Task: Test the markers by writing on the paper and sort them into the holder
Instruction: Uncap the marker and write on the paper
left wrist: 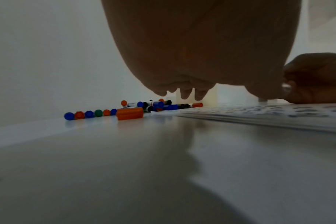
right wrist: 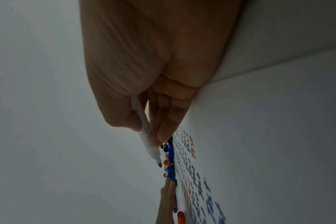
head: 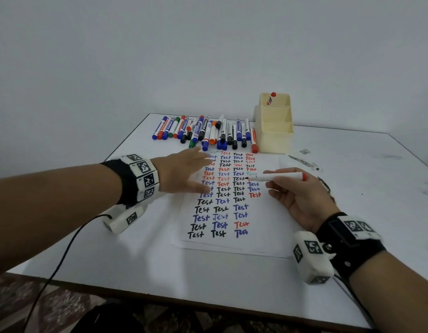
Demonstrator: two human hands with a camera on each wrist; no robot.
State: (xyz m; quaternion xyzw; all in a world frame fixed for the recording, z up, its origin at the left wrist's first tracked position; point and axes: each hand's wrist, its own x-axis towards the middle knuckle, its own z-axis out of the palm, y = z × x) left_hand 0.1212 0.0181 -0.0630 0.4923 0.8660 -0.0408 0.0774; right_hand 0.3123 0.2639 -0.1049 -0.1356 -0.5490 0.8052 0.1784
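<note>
At frame centre, the right hand (head: pixel 302 195) pinches an uncapped marker (head: pixel 279 176), tip over the paper (head: pixel 232 241) to test it. The left hand (head: pixel 181 174), fingers spread, steadies the sheet. Holder (head: pixel 275 138) waits upper right.

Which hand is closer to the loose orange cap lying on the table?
Left. The left hand hovers right over the orange cap; the right hand holds an uncapped marker across the paper.
</note>
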